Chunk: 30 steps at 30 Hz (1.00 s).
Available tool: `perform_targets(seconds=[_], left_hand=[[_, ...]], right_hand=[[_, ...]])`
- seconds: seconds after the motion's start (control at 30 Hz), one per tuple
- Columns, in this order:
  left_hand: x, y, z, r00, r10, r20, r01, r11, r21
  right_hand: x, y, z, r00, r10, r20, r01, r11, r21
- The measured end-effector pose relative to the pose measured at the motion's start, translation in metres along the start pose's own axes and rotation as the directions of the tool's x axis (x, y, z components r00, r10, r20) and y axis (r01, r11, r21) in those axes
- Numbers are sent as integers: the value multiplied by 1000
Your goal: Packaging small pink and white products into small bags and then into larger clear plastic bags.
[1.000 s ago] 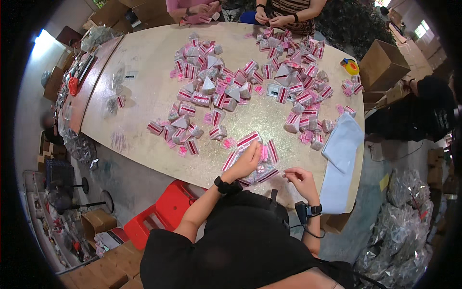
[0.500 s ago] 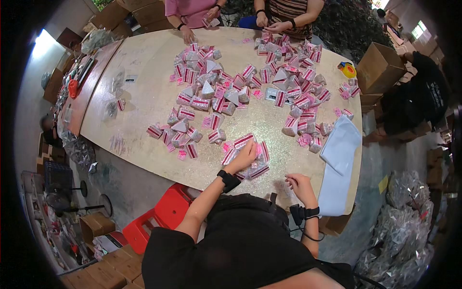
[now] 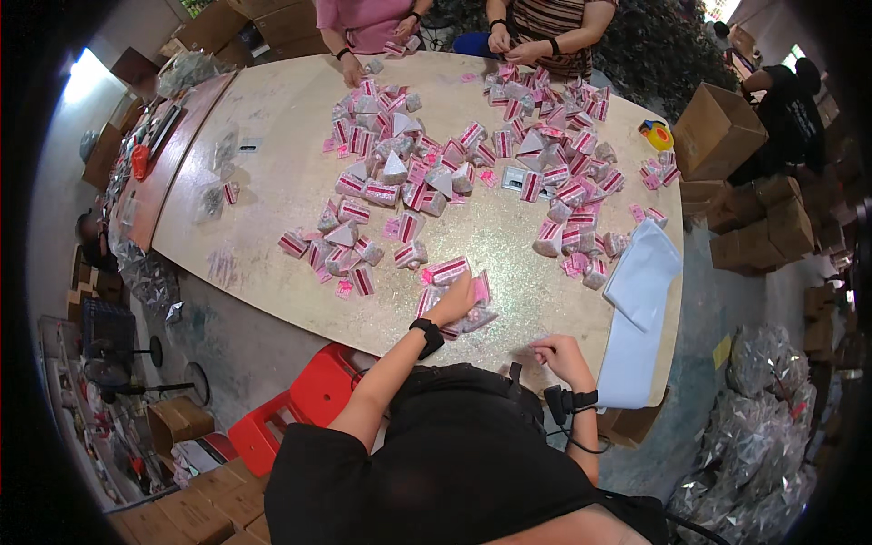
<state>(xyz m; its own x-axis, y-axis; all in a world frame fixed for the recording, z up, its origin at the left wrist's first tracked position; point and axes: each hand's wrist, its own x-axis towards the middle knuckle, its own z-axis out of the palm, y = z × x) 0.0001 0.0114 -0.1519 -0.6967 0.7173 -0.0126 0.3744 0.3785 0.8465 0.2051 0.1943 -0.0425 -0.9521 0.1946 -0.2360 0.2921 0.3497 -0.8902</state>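
Note:
Just in front of me lies a small cluster of cake-slice-shaped pieces [image 3: 447, 271], white and glittery with dark pink bands, some with pink tags. My left hand [image 3: 457, 300] reaches down onto this cluster, fingers bent among the pieces. What its fingertips hold is hidden beneath the hand. To the right, my right hand [image 3: 561, 354] hovers by the table's near edge, apart from the pieces. Its fingers are curled in with the tips together; anything between them is too small to make out.
Larger heaps of similar cake-slice pieces [image 3: 391, 168] cover the middle of the table [image 3: 300, 109]. A pale blue sheet [image 3: 636, 318] lies along the right edge, below a yellow tape dispenser [image 3: 656, 135]. Two people work across the table. A red stool [image 3: 322, 391] stands at my left.
Pieces on the cluster's right side have shifted left, with my left hand over them. My right hand has moved slightly left and down. At the far right, a person has moved back, uncovering cartons.

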Motion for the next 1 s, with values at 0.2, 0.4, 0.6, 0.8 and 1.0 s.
perform_targets(seconds=[0.2,0.4,0.6,0.8,1.0], left_hand=[[-13,2,-13,990,144,15,-144,986,84],[-30,28,-35,979,27,200,-82,959,272],[-42,38,-51,979,25,201,-76,964,255],[-40,104,-84,987,50,150,-46,998,-33],[-33,38,-62,978,204,37,-206,944,257]], right_hand=[[11,-15,7,986,166,17,-166,986,-13],[30,-25,15,992,-55,-109,44,993,-108],[48,-57,26,995,-79,-61,88,983,160],[51,-74,41,972,-209,-111,224,961,160],[49,-76,46,976,-182,-123,196,973,122]])
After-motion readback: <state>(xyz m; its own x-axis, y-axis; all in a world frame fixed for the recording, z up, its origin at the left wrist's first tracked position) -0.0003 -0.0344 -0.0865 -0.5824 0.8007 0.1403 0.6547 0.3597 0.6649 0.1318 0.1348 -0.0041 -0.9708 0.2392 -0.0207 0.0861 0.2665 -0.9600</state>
